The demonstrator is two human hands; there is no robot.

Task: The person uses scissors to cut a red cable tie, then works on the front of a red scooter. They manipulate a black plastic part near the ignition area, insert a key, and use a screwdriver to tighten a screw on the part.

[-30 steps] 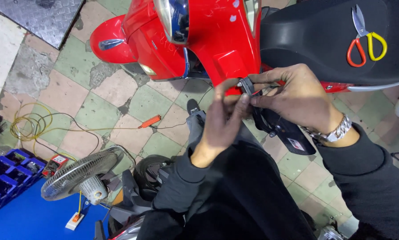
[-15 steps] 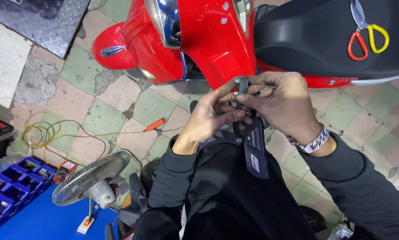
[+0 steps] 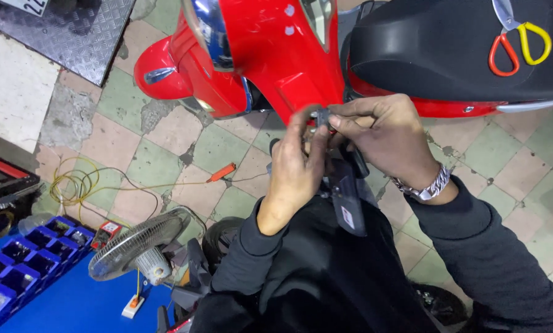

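Near the centre of the frame, both hands meet on a small dark metal part (image 3: pixel 321 117) held just in front of the red scooter body (image 3: pixel 270 55). The left hand (image 3: pixel 295 172) comes up from below, its fingers curled and its grip pinching the part from the left side. The right hand (image 3: pixel 390 139), with a metal bracelet (image 3: pixel 426 185) on the wrist, comes in from the right, thumb and forefinger pressed onto the same part from above. A dark strap with a small label (image 3: pixel 348 200) hangs down from under the hands onto the person's dark clothing.

At the upper right, a pair of scissors with one red and one yellow handle (image 3: pixel 517 40) lies on the black scooter seat (image 3: pixel 449 49). On the tiled floor at the left lie a loop of yellow wire (image 3: pixel 73 185) and an orange-handled tool (image 3: pixel 221 172), well apart from the hands. At the lower left stands a small fan (image 3: pixel 135 240), beside blue bins (image 3: pixel 24 259) on a blue surface.
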